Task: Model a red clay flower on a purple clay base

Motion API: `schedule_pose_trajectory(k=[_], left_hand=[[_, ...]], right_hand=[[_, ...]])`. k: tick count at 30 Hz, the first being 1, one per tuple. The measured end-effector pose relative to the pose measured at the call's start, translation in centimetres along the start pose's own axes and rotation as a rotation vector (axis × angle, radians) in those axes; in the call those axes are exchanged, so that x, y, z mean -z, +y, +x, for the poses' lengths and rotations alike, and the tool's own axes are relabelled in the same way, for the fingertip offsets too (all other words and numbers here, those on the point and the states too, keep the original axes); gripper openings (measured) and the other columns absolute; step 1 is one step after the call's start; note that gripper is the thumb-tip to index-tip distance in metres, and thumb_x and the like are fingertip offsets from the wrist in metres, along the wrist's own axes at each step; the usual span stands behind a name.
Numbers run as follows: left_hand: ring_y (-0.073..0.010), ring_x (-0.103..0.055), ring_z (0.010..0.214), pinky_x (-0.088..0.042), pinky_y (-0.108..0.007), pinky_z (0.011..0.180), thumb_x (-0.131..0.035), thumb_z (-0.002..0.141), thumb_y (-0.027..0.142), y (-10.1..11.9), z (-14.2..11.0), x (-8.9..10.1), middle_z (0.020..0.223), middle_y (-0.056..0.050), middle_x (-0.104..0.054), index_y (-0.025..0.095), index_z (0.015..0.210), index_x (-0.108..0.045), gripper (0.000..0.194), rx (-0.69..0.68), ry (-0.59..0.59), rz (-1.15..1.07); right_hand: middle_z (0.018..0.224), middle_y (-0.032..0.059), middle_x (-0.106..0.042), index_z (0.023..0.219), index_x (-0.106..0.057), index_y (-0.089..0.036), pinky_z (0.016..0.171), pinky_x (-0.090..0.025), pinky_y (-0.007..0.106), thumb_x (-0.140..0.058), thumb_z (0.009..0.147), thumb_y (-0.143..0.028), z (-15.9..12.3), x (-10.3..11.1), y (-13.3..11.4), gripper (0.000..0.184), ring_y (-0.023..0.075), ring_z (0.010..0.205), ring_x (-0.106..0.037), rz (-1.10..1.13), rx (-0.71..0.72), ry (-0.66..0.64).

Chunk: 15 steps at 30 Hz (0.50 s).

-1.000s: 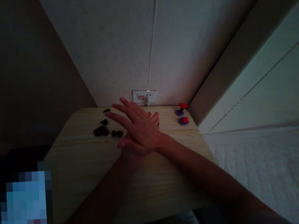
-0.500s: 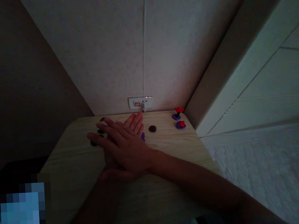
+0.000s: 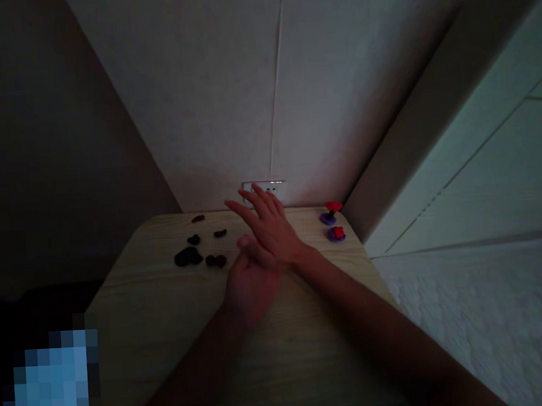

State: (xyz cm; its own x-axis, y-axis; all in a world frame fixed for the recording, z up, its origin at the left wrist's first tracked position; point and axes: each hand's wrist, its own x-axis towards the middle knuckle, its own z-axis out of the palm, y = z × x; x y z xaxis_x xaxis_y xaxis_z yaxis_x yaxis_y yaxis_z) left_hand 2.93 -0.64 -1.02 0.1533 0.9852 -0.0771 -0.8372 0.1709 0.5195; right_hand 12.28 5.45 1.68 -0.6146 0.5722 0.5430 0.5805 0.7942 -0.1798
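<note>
My right hand lies flat across my left hand above the middle of a light wooden table. The right hand's fingers are stretched out and point to the back left. My left hand sits palm up beneath it, with its fingers covered. Whether anything lies between the palms is hidden. Just left of the hands are dark clay pieces: a larger lump, two small balls and smaller bits. Two purple clay bases with red tops stand at the table's back right corner.
A wall socket sits on the wall just behind the table. A pale cabinet front and a white quilted surface border the table on the right. The room is dim.
My right hand has slid forward and to the right over my left hand, after sliding back and left half a second ago. The dark pieces on the left show again.
</note>
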Motion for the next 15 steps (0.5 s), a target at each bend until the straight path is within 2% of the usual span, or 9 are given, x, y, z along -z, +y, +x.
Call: schedule_pose_trajectory(k=[4,8,12,15], left_hand=[[-0.026,-0.053,0.141,-0.047,-0.044,0.114,-0.052,0.099,0.042,0.6,-0.2,-0.2,0.137,-0.008,-0.067,0.026,0.131,-0.067,0.038,0.064,-0.048,-0.008],[-0.0253,-0.053,0.14,-0.041,-0.042,0.119,-0.051,0.099,0.03,0.9,0.0,-0.6,0.138,-0.009,-0.068,0.019,0.118,-0.074,0.031,0.078,-0.076,-0.018],[-0.0284,-0.055,0.138,-0.04,-0.045,0.12,-0.063,0.092,0.022,1.0,0.0,-0.1,0.13,-0.011,-0.072,0.017,0.113,-0.076,0.025,0.016,-0.091,0.022],[-0.0287,-0.059,0.135,-0.039,-0.046,0.12,-0.074,0.083,0.015,1.0,0.1,0.3,0.13,-0.011,-0.073,0.018,0.119,-0.074,0.036,-0.017,-0.091,0.067]], right_hand=[[0.156,0.0175,-0.043,0.154,-0.042,-0.017,0.123,-0.02,0.059,-0.024,0.104,-0.059,-0.2,0.3,1.5,0.068,0.0335,0.153,-0.027,0.051,-0.058,0.09],[0.148,0.0179,-0.05,0.15,-0.045,-0.017,0.119,-0.03,0.055,-0.015,0.105,-0.059,-0.2,0.6,2.4,0.069,0.0308,0.144,-0.04,0.136,-0.121,0.184],[0.145,0.0187,-0.051,0.147,-0.048,-0.014,0.117,-0.035,0.052,-0.019,0.106,-0.057,-0.1,0.6,2.7,0.066,0.0295,0.139,-0.045,0.202,-0.131,0.23],[0.141,0.0188,-0.054,0.144,-0.05,-0.014,0.116,-0.038,0.051,-0.023,0.107,-0.054,-0.1,0.7,2.8,0.061,0.0287,0.136,-0.047,0.246,-0.159,0.257]])
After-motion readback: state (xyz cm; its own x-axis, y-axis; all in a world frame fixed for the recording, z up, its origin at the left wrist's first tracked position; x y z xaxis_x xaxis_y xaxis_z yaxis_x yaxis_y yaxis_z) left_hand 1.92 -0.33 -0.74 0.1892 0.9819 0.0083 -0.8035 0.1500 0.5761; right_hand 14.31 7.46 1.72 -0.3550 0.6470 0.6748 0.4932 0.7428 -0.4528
